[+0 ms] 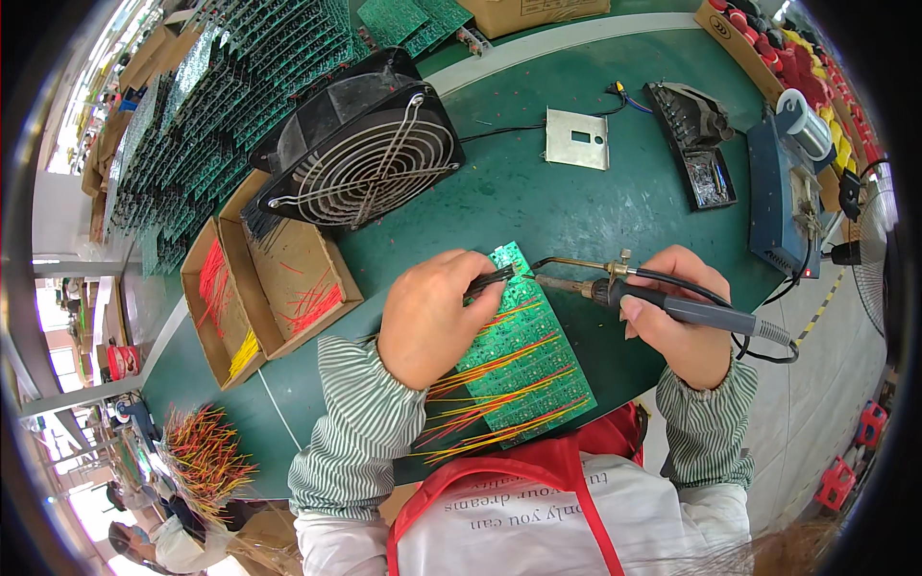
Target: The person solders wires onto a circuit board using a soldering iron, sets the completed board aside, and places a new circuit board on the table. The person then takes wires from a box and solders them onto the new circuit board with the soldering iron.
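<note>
A green bench is crowded with a fan, boxes of wires and stacked boards. The left hand presses a green board flat and pinches a dark wire at its top edge. The right hand grips a soldering iron, its tip at that edge.

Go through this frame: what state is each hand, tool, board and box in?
left hand: pressing black wires onto the board
right hand: gripping the soldering iron
soldering iron: tip at the board's top edge
circuit board: flat, red and yellow wires attached
cardboard boxes: open, holding wires
fan: tilted, spin unclear
</note>
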`<act>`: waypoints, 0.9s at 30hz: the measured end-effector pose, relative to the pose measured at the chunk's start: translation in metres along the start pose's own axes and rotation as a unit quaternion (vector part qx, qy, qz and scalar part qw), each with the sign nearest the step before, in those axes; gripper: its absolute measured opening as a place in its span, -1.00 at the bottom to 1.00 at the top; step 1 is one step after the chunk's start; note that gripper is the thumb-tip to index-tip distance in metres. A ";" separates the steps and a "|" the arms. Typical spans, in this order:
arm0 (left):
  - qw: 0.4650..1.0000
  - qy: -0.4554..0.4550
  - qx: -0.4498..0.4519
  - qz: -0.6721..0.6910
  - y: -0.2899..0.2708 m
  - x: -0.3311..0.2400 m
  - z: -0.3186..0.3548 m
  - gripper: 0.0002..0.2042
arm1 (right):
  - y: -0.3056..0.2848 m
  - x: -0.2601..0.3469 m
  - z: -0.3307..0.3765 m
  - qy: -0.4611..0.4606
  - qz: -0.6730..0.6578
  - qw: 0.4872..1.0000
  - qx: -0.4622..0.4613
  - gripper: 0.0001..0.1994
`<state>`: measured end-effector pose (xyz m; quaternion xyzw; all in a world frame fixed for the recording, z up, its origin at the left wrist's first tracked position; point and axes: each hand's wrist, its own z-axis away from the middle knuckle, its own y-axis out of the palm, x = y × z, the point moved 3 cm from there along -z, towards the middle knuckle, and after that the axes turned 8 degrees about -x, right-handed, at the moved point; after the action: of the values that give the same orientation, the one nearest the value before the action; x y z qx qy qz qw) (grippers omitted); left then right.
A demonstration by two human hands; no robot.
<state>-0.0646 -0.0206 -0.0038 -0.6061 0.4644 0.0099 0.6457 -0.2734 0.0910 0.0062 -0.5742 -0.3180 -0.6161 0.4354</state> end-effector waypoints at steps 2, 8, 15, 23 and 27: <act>1.000 -0.001 -0.006 0.019 0.002 0.002 -0.001 -0.86 | 0.000 -0.001 0.000 0.007 -0.005 1.000 -0.001 -0.83; 1.000 -0.006 -0.004 0.018 0.004 -0.001 -0.005 -0.84 | 0.001 -0.002 -0.003 0.004 -0.010 1.000 0.000 -0.84; 1.000 -0.007 -0.004 0.013 0.006 -0.001 -0.005 -0.84 | 0.004 -0.004 -0.006 0.006 -0.018 1.000 0.013 -0.83; 1.000 -0.012 0.008 0.015 0.006 -0.001 -0.007 -0.84 | -0.003 -0.001 -0.003 -0.006 -0.002 1.000 -0.007 -0.82; 1.000 -0.013 0.002 0.009 0.006 0.000 -0.005 -0.84 | -0.006 0.002 0.000 -0.010 -0.004 1.000 -0.001 -0.82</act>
<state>-0.0706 -0.0231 -0.0075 -0.6006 0.4611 0.0224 0.6528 -0.2782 0.0934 0.0084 -0.5795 -0.3238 -0.6127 0.4290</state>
